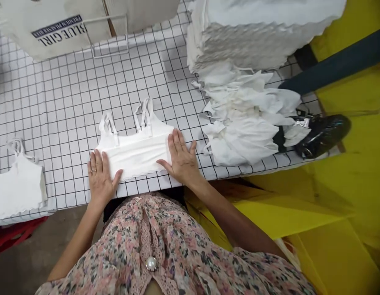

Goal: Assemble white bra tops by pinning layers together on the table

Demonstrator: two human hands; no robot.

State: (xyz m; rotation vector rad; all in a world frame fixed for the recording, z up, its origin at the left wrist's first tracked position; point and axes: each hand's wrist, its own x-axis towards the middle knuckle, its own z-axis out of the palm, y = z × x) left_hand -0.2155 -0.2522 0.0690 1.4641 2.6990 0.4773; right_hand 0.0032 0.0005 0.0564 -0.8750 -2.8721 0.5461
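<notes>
The left hand lies open and flat, fingers slightly spread, on the left end of a white scallop-hemmed bralette; the right hand lies just as open on its right end, neither hand gripping; the bralette sits on a white grid-lined tabletop, straps pointing away from the person; left of the bralette lies a second bralette; to its right is a loose heap of white garments, below a tall stack of white fabric; beyond it stands a cardboard carton printed "BLUE GIRL".
</notes>
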